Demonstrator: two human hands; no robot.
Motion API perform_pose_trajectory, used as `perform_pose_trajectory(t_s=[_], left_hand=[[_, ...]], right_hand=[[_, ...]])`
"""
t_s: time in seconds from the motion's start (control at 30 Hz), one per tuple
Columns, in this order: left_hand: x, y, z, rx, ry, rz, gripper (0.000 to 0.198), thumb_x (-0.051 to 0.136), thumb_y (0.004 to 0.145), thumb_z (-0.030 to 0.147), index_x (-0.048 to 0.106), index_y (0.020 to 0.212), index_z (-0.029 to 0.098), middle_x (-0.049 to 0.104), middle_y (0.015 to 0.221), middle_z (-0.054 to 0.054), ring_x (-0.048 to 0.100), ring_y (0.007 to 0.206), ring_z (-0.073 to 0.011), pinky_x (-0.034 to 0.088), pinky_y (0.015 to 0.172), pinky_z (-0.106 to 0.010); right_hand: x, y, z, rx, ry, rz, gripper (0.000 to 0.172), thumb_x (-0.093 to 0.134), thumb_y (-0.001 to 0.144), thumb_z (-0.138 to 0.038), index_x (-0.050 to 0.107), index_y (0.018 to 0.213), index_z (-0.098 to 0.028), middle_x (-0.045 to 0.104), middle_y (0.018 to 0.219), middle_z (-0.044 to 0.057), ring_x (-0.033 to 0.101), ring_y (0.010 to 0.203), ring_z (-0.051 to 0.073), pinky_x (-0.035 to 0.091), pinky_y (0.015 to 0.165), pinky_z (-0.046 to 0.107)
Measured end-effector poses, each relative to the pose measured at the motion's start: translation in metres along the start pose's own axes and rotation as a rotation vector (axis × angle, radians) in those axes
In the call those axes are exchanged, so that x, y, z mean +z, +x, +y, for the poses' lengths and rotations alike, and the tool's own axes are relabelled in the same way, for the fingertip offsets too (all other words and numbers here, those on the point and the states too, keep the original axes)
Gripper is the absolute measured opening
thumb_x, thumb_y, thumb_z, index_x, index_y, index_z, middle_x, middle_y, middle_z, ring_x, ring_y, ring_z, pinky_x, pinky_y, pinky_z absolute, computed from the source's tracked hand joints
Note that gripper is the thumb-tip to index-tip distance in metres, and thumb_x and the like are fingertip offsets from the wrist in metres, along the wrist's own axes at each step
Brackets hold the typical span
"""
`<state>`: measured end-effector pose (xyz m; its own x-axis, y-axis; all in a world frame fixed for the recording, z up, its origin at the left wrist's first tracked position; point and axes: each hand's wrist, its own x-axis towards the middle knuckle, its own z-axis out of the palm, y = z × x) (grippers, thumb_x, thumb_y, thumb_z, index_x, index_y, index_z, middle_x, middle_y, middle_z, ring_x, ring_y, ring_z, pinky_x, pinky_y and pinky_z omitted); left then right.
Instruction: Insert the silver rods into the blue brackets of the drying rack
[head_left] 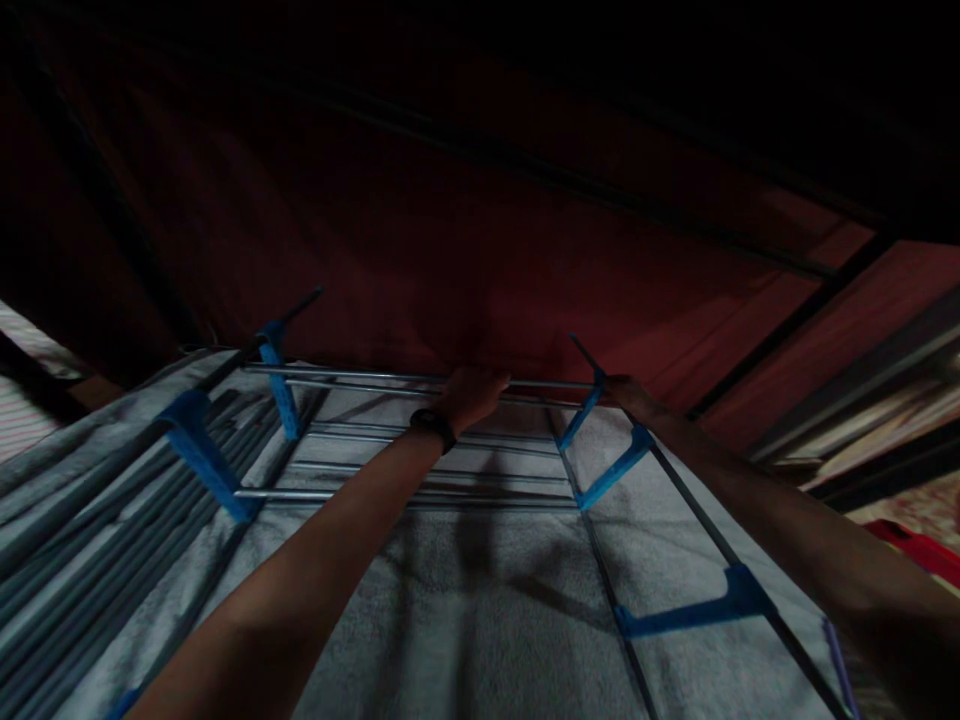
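A rack frame of thin metal tubes with blue plastic connectors (pixel 615 468) lies on a grey cloth. My left hand (pixel 472 392), with a black band on its wrist, reaches to the frame's far side. Its fingers are wrapped over the far metal rods (pixel 390 376). At the far right corner, my right hand (pixel 628 392) is closed at the ends of those rods, beside a blue connector (pixel 583 412). Its fingertips are dark and partly hidden. More crosswise rods (pixel 330 467) run between the two sides, nearer to me.
Several loose grey tubes (pixel 127 560) lie side by side on the left of the grey cloth (pixel 495 640). A dark red fabric wall (pixel 450 260) with dark bars rises just behind the frame. A red object (pixel 911 545) sits at the right edge.
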<state>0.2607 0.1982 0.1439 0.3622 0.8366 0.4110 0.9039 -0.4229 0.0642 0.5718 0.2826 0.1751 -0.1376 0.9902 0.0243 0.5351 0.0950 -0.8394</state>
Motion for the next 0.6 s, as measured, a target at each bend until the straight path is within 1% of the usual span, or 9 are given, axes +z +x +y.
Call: perform_pose_trajectory(t_s=[0.1,0.17,0.23,0.27,0.33,0.37,0.43,0.53,0.6], left_hand=[[0.002,-0.007,0.0,-0.032,-0.002,0.0,0.03,0.039,0.098,0.017,0.062,0.118,0.014,0.069,0.108,-0.014,0.063,0.103,-0.0246,0.045,0.088,-0.038],[0.002,-0.013,0.001,-0.03,0.022,0.005,0.032,0.04,0.097,0.014,0.059,0.123,0.014,0.066,0.115,-0.015,0.061,0.109,-0.0245,0.044,0.091,-0.039],[0.003,-0.017,0.004,-0.018,0.066,0.018,0.035,0.04,0.097,0.012,0.056,0.128,0.015,0.064,0.12,-0.015,0.059,0.113,-0.0255,0.044,0.093,-0.041],[0.003,-0.017,0.007,-0.018,0.087,0.028,0.036,0.039,0.097,0.012,0.056,0.128,0.015,0.063,0.12,-0.016,0.059,0.113,-0.0262,0.044,0.092,-0.042],[0.005,-0.015,0.012,-0.018,0.12,0.047,0.033,0.038,0.098,0.013,0.058,0.124,0.014,0.064,0.118,-0.016,0.059,0.112,-0.0271,0.045,0.092,-0.043],[0.007,-0.013,0.015,-0.023,0.131,0.055,0.032,0.038,0.098,0.013,0.059,0.123,0.013,0.064,0.116,-0.016,0.06,0.111,-0.0274,0.046,0.091,-0.043],[0.01,-0.008,0.018,-0.04,0.14,0.071,0.031,0.038,0.098,0.013,0.059,0.12,0.011,0.064,0.115,-0.018,0.06,0.11,-0.0278,0.047,0.09,-0.043],[0.014,-0.002,0.02,-0.078,0.092,0.081,0.033,0.036,0.098,0.012,0.058,0.123,0.008,0.061,0.122,-0.022,0.059,0.115,-0.0283,0.047,0.095,-0.045],[0.014,-0.001,0.018,-0.097,0.023,0.06,0.037,0.031,0.099,0.01,0.057,0.126,0.006,0.058,0.13,-0.026,0.055,0.123,-0.0298,0.044,0.1,-0.046]], right_hand=[[-0.001,-0.003,-0.001,-0.016,-0.031,-0.001,0.023,0.072,0.079,-0.037,0.068,0.074,-0.015,0.071,0.069,0.009,0.072,0.078,0.025,0.059,0.074,0.031],[-0.003,0.0,0.0,-0.024,-0.094,0.026,0.023,0.066,0.082,-0.036,0.07,0.081,-0.014,0.073,0.074,0.009,0.072,0.081,0.025,0.058,0.077,0.031],[-0.003,0.006,-0.001,-0.046,-0.203,0.11,0.025,0.061,0.083,-0.031,0.072,0.097,-0.012,0.075,0.089,0.011,0.071,0.091,0.026,0.056,0.083,0.035],[0.0,0.008,-0.005,-0.077,-0.262,0.16,0.03,0.059,0.084,-0.028,0.07,0.107,-0.012,0.074,0.1,0.013,0.069,0.098,0.027,0.055,0.088,0.037],[0.011,0.009,-0.02,-0.192,-0.366,0.208,0.04,0.055,0.086,-0.024,0.065,0.123,-0.012,0.07,0.118,0.016,0.065,0.111,0.029,0.051,0.097,0.041],[0.02,0.006,-0.032,-0.275,-0.411,0.193,0.043,0.054,0.087,-0.022,0.063,0.128,-0.014,0.067,0.125,0.016,0.063,0.116,0.03,0.048,0.101,0.042],[0.049,-0.005,-0.062,-0.466,-0.492,0.092,0.044,0.052,0.089,-0.021,0.062,0.132,-0.019,0.063,0.132,0.013,0.059,0.121,0.029,0.044,0.106,0.042],[0.109,-0.028,-0.107,-0.706,-0.568,-0.097,0.042,0.044,0.096,-0.024,0.06,0.134,-0.022,0.06,0.137,0.009,0.056,0.125,0.026,0.043,0.108,0.04],[0.151,-0.039,-0.13,-0.819,-0.567,-0.184,0.042,0.039,0.098,-0.021,0.06,0.135,-0.019,0.061,0.136,0.009,0.056,0.125,0.023,0.041,0.109,0.037]])
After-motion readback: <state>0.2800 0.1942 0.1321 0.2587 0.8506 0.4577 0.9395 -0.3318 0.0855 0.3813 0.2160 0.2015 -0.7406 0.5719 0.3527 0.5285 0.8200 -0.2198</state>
